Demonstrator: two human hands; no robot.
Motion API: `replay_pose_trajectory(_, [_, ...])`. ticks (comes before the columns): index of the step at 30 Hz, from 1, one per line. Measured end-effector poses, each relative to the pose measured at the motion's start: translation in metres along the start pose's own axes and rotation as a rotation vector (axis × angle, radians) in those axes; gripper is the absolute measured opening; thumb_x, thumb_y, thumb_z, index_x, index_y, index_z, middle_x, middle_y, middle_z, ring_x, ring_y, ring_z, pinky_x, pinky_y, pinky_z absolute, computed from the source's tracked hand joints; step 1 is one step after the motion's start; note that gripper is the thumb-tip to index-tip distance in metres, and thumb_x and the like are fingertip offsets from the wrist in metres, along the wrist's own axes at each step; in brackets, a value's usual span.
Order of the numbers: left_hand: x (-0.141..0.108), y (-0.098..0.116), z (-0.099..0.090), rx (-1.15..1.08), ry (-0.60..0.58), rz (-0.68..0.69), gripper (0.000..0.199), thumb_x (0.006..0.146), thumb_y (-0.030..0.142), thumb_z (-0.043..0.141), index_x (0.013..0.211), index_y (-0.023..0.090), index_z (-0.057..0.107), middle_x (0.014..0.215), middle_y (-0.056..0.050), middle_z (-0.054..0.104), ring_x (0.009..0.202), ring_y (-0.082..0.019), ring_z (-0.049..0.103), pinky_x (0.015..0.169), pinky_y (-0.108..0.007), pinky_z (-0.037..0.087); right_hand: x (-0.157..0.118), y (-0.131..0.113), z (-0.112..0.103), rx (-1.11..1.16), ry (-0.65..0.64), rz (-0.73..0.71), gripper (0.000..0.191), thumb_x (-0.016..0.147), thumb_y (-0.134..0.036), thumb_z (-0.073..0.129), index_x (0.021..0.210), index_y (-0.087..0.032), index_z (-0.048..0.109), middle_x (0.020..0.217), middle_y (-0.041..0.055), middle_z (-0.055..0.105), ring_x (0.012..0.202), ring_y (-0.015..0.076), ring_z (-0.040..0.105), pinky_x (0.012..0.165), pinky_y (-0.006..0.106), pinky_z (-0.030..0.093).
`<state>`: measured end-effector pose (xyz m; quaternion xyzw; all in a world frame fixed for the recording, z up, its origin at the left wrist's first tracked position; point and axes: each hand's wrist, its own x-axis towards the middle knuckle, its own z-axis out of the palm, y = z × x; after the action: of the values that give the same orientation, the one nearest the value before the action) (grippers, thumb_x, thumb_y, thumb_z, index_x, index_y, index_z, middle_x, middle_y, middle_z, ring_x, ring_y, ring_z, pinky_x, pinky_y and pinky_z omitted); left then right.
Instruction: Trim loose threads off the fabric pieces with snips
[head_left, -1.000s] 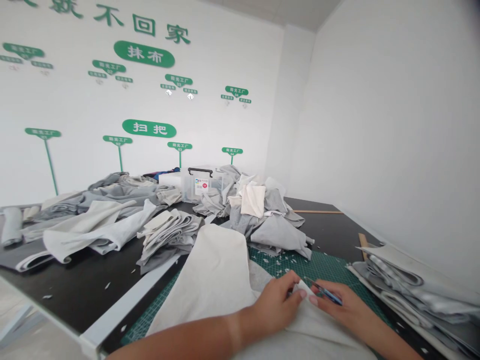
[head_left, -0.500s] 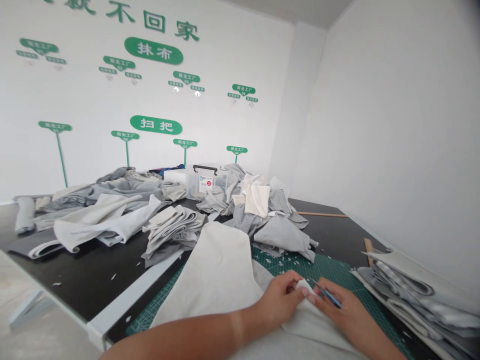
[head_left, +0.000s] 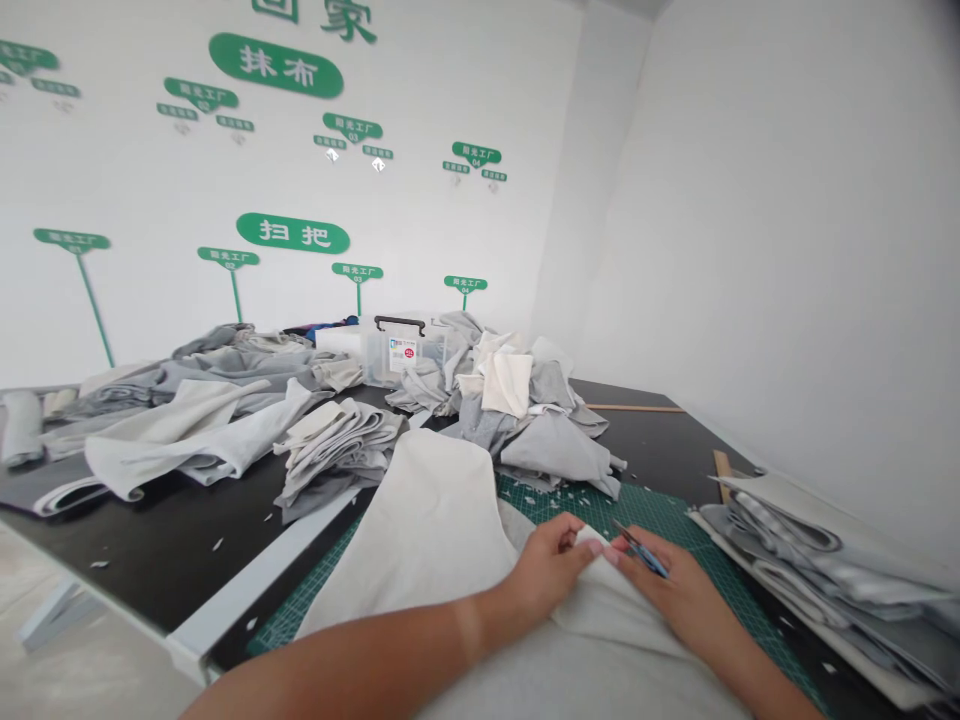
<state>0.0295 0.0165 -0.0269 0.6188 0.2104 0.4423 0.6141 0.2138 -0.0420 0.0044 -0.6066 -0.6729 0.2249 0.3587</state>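
Note:
A large off-white piece of fabric drapes over the green cutting mat and down toward me. My left hand is closed, pinching a folded edge of this fabric between thumb and fingers. Close beside it, my right hand grips small blue-handled thread snips, the metal tip pointing up and left. Its thumb and fingertip also touch the fabric edge near my left thumb. Whether the blades are apart cannot be made out.
Grey and white fabric pieces are heaped behind the mat, among small scraps. A folded stack and more cloth lie left. Layered fabric lies right. A clear plastic box stands at the back of the black table.
The view has shifted slightly right and down. My right fingertips have come closer to my left thumb at the fabric edge, and the snips' tip now points more upward, off the cloth.

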Motion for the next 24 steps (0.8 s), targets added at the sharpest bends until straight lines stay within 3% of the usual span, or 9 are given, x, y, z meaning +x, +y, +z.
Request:
replay_pose_trajectory(7, [0.002, 0.004, -0.002, 0.023, -0.022, -0.005, 0.042, 0.082, 0.055, 0.065, 0.085, 0.013, 0.063, 0.071, 0.002, 0.050, 0.066, -0.010, 0.041, 0.062, -0.022, 0.031, -0.002, -0.007, 0.003, 0.019, 0.030, -0.027, 0.035, 0.090, -0.052, 0.059, 0.077, -0.020, 0.054, 0.074, -0.0020, 0.052, 0.073, 0.0152, 0.047, 0.065, 0.022, 0.037])
replay_pose_trajectory(12, [0.001, 0.005, -0.005, 0.103, -0.046, 0.013, 0.040, 0.087, 0.054, 0.058, 0.090, 0.014, 0.064, 0.075, 0.001, 0.053, 0.070, -0.012, 0.043, 0.065, -0.023, 0.034, -0.005, -0.020, -0.003, 0.136, -0.005, -0.014, 0.032, 0.092, -0.052, 0.056, 0.090, -0.020, 0.060, 0.080, -0.0007, 0.057, 0.075, 0.0151, 0.050, 0.067, 0.023, 0.038])
replay_pose_trajectory(15, [0.001, 0.006, -0.005, 0.116, -0.078, 0.021, 0.040, 0.090, 0.053, 0.055, 0.086, 0.014, 0.063, 0.079, 0.000, 0.055, 0.074, -0.013, 0.045, 0.070, -0.024, 0.037, -0.006, -0.021, -0.005, 0.253, -0.031, 0.086, 0.035, 0.094, -0.055, 0.053, 0.090, -0.020, 0.057, 0.060, -0.0057, 0.039, 0.054, 0.0101, 0.033, 0.050, 0.022, 0.026])
replay_pose_trajectory(18, [0.001, 0.007, -0.004, 0.124, -0.097, 0.034, 0.039, 0.091, 0.052, 0.053, 0.084, 0.014, 0.062, 0.080, 0.000, 0.054, 0.076, -0.013, 0.045, 0.071, -0.024, 0.037, -0.007, -0.016, -0.004, 0.387, -0.073, 0.133, 0.035, 0.094, -0.055, 0.051, 0.088, -0.020, 0.053, 0.058, -0.0080, 0.026, 0.050, 0.0090, 0.019, 0.046, 0.023, 0.015])
replay_pose_trajectory(24, [0.000, 0.009, -0.003, 0.172, -0.111, 0.052, 0.036, 0.093, 0.049, 0.051, 0.087, 0.015, 0.062, 0.082, 0.000, 0.055, 0.076, -0.013, 0.046, 0.071, -0.024, 0.036, -0.009, -0.014, 0.000, 0.391, -0.092, 0.116, 0.038, 0.097, -0.054, 0.048, 0.081, -0.020, 0.049, 0.062, -0.0067, 0.028, 0.054, 0.0093, 0.022, 0.049, 0.023, 0.017])
